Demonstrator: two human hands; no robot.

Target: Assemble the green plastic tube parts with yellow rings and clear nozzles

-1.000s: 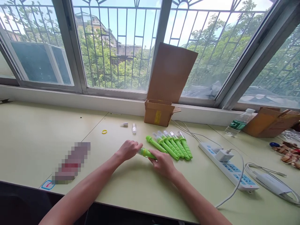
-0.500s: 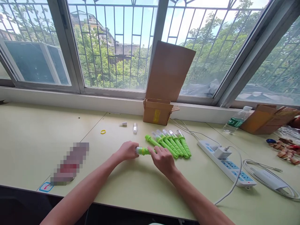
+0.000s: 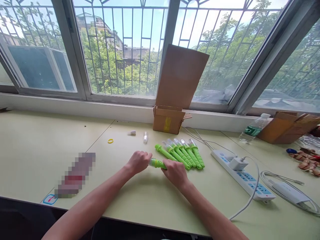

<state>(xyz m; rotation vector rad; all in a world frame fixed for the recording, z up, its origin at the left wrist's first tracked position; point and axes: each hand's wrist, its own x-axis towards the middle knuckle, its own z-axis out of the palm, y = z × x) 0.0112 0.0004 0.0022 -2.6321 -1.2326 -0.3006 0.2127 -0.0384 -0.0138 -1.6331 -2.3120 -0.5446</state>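
Between my hands lies a green plastic stick with a clear cap. My left hand is closed around its clear end, and my right hand wraps the green handle end. Just beyond my right hand, several similar green sticks with clear caps lie side by side. At their left is a green stick with a bare threaded end. A loose clear cap stands farther back, beside a small whitish cone-shaped piece. A yellow ring rests to the left.
An open cardboard box stands by the window. To the right are a white power strip with cables, a coiled cable with an adapter, a plastic bottle and another carton. A blurred-out object lies left.
The held stick has tilted, its handle end now lower, and shifted slightly right with my left hand. My right-hand fingers have curled more tightly around the handle.
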